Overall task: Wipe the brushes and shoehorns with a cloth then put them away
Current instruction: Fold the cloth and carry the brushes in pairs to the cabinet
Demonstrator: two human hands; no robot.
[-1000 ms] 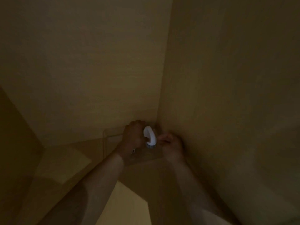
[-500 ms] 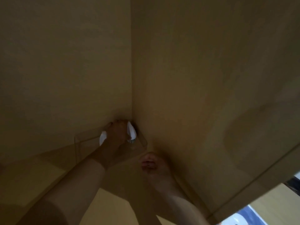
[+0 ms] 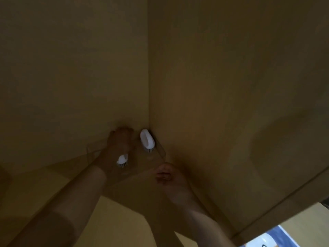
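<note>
Inside a dim wooden cabinet, a clear plastic box (image 3: 161,151) sits in the back corner. One white brush (image 3: 147,140) stands in the box's right rear, bristles down, with no hand on it. My left hand (image 3: 121,141) reaches into the box's left part and holds a second white brush (image 3: 122,160), whose bristled end shows below my palm. My right hand (image 3: 170,177) hovers at the box's front right corner with fingers loosely curled and nothing visible in it. No cloth or shoehorn is in view.
The cabinet's back wall (image 3: 71,86) and right side wall (image 3: 231,86) meet just behind the box. The shelf floor (image 3: 44,177) stretches to the left. The cabinet's front edge (image 3: 284,207) runs at lower right, with a blue and white object (image 3: 267,239) beyond it.
The brush by the corner now stands free in the box. My left hand has shifted left with the second brush. My right hand stays drawn back at the box's front.
</note>
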